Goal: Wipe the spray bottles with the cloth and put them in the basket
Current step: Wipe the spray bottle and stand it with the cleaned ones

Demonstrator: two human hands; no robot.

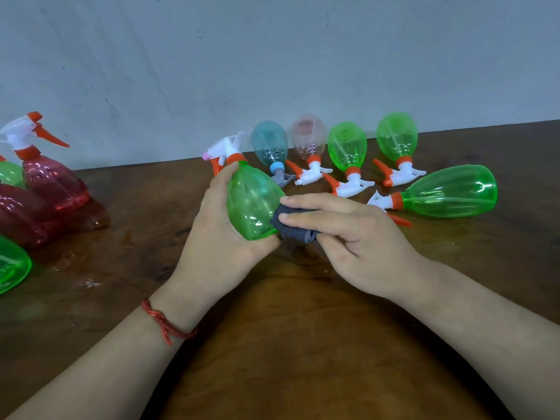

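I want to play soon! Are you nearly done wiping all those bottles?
Not nearly. No basket shows, so nothing looks put away. The left hand holds one green bottle while the right hand holds the grey cloth against it. Behind lie five bottles, and a red-and-green bunch waits at the left.

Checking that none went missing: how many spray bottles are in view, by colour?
Green bottles: 6, one in the left hand, two cut off at the left edge
Red bottles: 2
Teal bottle: 1
Pink bottle: 1
Total: 10
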